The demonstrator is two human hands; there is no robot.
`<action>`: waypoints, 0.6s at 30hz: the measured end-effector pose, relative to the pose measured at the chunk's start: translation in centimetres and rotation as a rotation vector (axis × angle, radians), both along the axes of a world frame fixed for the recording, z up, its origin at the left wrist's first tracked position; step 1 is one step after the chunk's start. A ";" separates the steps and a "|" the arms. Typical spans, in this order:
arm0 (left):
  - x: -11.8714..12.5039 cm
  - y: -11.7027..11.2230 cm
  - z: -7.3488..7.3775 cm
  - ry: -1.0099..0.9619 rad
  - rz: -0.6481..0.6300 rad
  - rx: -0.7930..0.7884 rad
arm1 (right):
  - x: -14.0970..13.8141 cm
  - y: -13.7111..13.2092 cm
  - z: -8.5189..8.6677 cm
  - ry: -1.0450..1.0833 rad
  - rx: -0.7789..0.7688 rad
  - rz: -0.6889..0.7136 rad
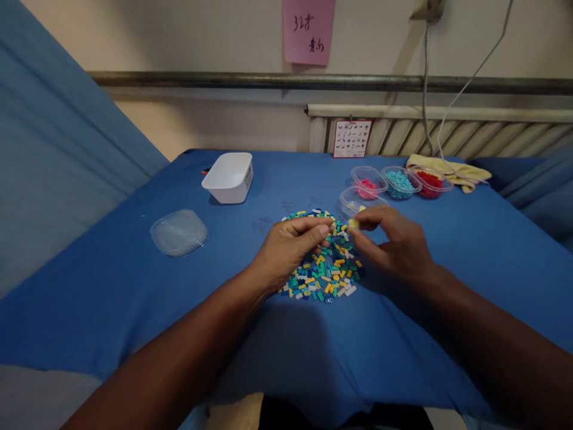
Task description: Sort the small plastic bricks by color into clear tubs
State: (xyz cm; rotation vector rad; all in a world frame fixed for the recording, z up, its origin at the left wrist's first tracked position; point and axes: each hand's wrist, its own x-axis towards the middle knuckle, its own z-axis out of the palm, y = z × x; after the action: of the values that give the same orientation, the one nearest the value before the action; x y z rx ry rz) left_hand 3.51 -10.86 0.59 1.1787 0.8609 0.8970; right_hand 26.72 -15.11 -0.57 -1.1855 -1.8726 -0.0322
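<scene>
1. The yellow piece [353,224] is sitting right of the frame's centre, between the right thumb and forefinger; its outline is blurring.
2. The right hand [398,242] is pinching this piece, its fingertips nearly together.
3. The left hand [295,242] is bringing thumb and forefinger together at centre; whether it is gripping a piece, one cannot tell.
4. The brick pile [324,280] is spreading beneath both hands, mixing yellow, green, blue and white pieces.
5. The near container [347,200] is standing just behind the right fingers, partly hidden.
6. Caution: the pinch is covering little surface, so slipping could be dropping the piece among similar ones. Knuckles could be knocking the container's low rim, as it is standing so near.
7. The pink tub [367,173], turquoise tub [401,185] and red tub [432,182] are bounding movement at upper right.
8. The white bin [230,170] and transparent lids [179,233] are occupying the left side.
9. Blue cloth [224,352] is showing between lids and pile and at right, leaving lateral room; its near edge is running along the bottom.
</scene>
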 end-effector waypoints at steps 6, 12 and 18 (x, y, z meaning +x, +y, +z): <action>-2.7 1.7 0.9 0.218 0.079 0.225 | 4.3 2.3 0.0 -0.031 -0.022 -0.213; -4.7 1.7 1.9 0.511 -0.268 0.586 | 1.0 -0.3 -0.1 -0.021 -0.126 0.094; -5.7 1.6 2.9 0.637 -0.504 0.621 | -2.4 -2.3 -1.0 -0.298 -0.352 0.516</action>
State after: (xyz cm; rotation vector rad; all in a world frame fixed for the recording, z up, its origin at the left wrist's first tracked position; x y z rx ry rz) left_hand -2.22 -9.24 3.51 2.1797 0.7292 0.3581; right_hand 24.32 -17.40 -1.55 -0.9196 -2.4748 0.4433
